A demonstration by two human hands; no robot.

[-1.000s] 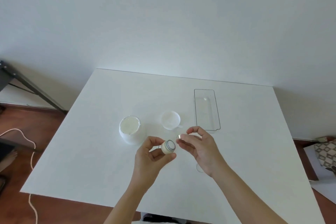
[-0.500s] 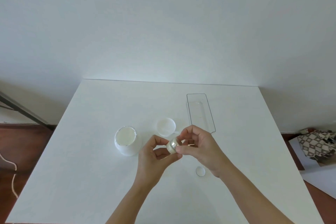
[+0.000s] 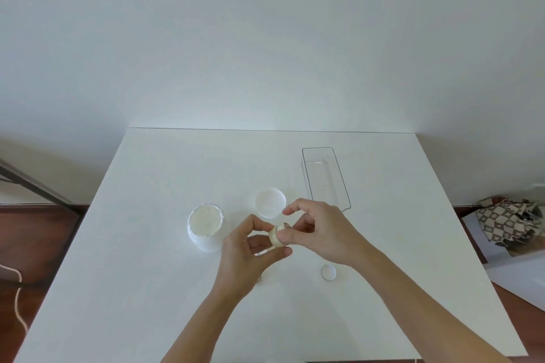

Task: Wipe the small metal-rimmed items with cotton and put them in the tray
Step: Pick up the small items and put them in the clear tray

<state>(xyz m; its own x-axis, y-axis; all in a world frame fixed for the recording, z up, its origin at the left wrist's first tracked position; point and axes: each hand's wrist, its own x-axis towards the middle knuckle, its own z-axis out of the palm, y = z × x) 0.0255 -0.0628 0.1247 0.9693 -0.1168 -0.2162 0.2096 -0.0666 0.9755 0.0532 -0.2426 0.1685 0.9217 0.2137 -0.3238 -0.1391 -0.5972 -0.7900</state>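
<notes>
At frame centre our left hand [image 3: 250,247] and right hand [image 3: 318,233] both pinch a small metal-rimmed item [image 3: 278,234] mid-wipe, we judge, while the clear tray [image 3: 326,178] at upper right looks empty.

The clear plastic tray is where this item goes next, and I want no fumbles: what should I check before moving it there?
1. Small cream metal-rimmed item held by both the left hand and right hand: ok.
2. Wiping finished: cannot tell.
3. Clear rectangular plastic tray open, room inside: ok.
4. Path to tray unobstructed: ok.
5. White round lid clear of tray: ok.
</notes>
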